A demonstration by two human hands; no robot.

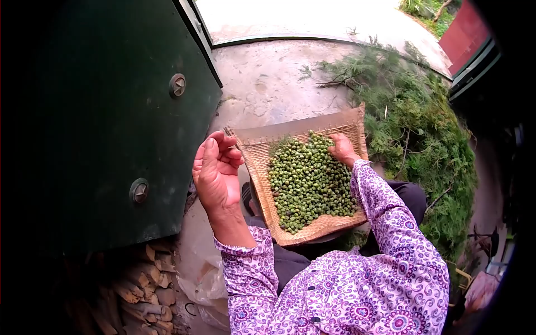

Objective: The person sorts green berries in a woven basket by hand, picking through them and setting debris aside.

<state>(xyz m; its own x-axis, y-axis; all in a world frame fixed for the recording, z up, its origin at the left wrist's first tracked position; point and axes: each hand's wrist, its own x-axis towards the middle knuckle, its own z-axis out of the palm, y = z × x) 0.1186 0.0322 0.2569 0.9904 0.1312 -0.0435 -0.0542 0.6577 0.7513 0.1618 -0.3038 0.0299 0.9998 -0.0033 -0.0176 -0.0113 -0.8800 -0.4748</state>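
A woven, shallow scoop-shaped basket (254, 162) rests across my lap, its straight rim away from me. Small round green berries (310, 184) fill much of its middle, with some fine green needles among them at the far left. My right hand (343, 148) reaches in at the far right of the pile, fingers closed together at the berries; what lies between them is hidden. My left hand (216, 173) is raised beside the basket's far left corner, palm partly up, fingers loosely bent and nothing visible in them.
Cut evergreen branches (413, 123) lie heaped on the floor at the right. A dark green metal door (111, 128) stands close at the left, with split firewood (145, 290) below it. A clear plastic bag (204, 285) lies near my left sleeve.
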